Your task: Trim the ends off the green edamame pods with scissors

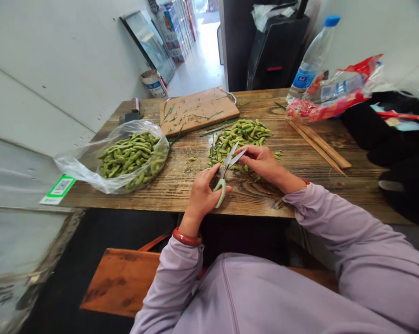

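My left hand [205, 188] is closed round the pale green handles of a pair of scissors [222, 178]. Their blades are parted and point away from me over the table. Close by the blade tips, the fingers of my right hand [260, 160] pinch a green edamame pod, mostly hidden by fingers and blades. Just beyond both hands lies a loose pile of edamame pods [246, 132]. To the left, a clear plastic bag [112, 183] stands open, with many more pods [129, 153] inside.
Behind the pods a wooden cutting board [198, 111] carries green scraps. Chopsticks [317, 144] lie at the right, near a water bottle [308, 65] and a red-and-clear wrapper [334, 97]. A green-bordered code card [59, 189] sits at the left edge of the wooden table [174, 195].
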{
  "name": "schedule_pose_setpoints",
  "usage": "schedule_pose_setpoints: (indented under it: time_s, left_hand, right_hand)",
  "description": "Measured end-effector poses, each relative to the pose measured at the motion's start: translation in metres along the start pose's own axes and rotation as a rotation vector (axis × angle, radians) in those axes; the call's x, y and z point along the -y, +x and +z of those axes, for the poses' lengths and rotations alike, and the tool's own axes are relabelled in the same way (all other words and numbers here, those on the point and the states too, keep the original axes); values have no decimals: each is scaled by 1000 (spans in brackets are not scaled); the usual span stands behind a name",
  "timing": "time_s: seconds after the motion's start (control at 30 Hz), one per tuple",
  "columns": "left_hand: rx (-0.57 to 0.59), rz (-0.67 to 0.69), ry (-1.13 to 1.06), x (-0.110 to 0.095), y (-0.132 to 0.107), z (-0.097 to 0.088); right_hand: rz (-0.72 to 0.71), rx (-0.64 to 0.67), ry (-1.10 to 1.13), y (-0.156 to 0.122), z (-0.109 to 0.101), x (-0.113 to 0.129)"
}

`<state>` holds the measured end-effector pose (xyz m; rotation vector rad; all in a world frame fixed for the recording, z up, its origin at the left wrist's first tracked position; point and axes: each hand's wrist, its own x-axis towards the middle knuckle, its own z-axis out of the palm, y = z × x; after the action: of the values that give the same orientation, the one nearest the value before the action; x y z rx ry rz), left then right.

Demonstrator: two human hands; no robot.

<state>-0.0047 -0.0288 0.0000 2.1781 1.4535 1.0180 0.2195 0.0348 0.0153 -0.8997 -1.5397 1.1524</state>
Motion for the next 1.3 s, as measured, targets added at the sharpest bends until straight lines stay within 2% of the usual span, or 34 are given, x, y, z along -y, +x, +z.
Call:
schedule_pose_setpoints:
  time_s: [0.17,0.37,0.47,0.7,1.03,1.13,1.3]
  left_hand:
    - [-9,14,-2,0,-1,0]
    - [0,46,17,-1,0,-1]
    - [22,43,22,-2,0,-2]
    - [20,36,0,-3,0,-3]
    - [-21,50,100,-1,-2,4]
    - [-31,-2,82,-1,-2,4]
    - [-213,-191,-64,1,-2,0]
  right_hand:
    - [5,55,-46,-4,5,0]
    - [-42,8,-119,-5,3,5]
    - [-37,-9,-103,-4,1,7]
    - [15,49,-20,-5,6,4]
    - [9,38,-90,-6,11,2]
    - [22,36,-93,-5,11,0]
    - [191,-20,74,-2,9,-8]
